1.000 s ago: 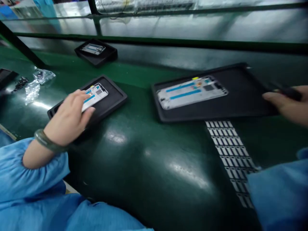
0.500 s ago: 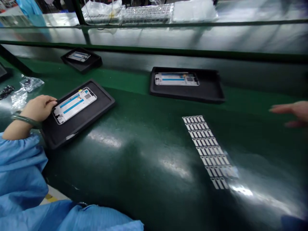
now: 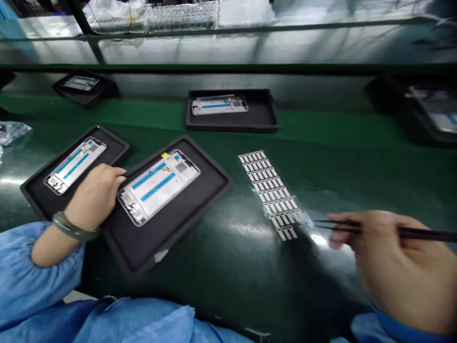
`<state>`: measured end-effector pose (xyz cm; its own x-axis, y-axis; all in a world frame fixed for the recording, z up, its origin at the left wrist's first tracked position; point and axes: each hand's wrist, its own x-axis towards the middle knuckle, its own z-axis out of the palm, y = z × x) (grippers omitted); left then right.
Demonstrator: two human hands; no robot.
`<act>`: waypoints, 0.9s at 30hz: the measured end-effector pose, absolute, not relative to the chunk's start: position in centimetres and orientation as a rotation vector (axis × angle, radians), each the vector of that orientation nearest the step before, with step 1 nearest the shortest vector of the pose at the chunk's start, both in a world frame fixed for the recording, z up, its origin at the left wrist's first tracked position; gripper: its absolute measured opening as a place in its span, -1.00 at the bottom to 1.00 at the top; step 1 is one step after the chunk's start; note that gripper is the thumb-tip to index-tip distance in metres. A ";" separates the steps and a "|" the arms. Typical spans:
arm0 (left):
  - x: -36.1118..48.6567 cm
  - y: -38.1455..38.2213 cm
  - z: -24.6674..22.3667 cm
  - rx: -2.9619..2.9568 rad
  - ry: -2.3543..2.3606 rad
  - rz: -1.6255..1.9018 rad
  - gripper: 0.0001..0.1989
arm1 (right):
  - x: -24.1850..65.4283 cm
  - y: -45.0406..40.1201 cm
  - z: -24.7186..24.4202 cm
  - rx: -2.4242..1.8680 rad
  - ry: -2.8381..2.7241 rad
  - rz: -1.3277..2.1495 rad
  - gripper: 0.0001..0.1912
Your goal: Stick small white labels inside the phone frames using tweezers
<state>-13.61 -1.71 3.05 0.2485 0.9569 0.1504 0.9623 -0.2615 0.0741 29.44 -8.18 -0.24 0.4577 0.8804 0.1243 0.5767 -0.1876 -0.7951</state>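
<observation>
My left hand [image 3: 94, 195] has its fingers closed on the left edge of a black tray [image 3: 193, 224]. In that tray lies a silver phone frame [image 3: 160, 188] with two blue strips and a yellow tab. Another black tray [image 3: 117, 145] with a similar phone frame [image 3: 75, 164] stands on the left, partly behind my left hand. At the right, my right hand [image 3: 396, 262] holds dark tweezers [image 3: 421, 233], their tips pointing left. Close to those tips lies a sheet of small pale stickers [image 3: 269, 193] in rows on the green table.
A black tray [image 3: 262, 109] holding a phone frame stands at the back middle, another tray [image 3: 103, 90] at back left. A blurred tray [image 3: 400, 102] is at far right. A plastic bag [image 3: 14, 132] lies at the left edge. Wrapped trays [image 3: 182, 16] sit on the shelf above.
My view has swung right. The tray in my left hand has come nearer and rightward; another tray shows left of it. My right hand has come in from the right edge with tweezers.
</observation>
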 end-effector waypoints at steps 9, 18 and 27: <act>-7.7 -5.5 0.7 -2.611 -1.679 -0.363 -0.76 | 28.5 -10.2 0.0 -1.913 -0.700 0.752 -0.65; -6.6 -5.4 2.0 -2.685 -1.565 -0.079 -0.64 | 28.0 -10.2 0.3 -2.068 -0.908 0.651 -0.63; -3.7 -7.2 2.6 -2.770 -1.524 0.102 -0.63 | 28.2 -9.6 0.1 -2.172 -1.193 0.499 -0.65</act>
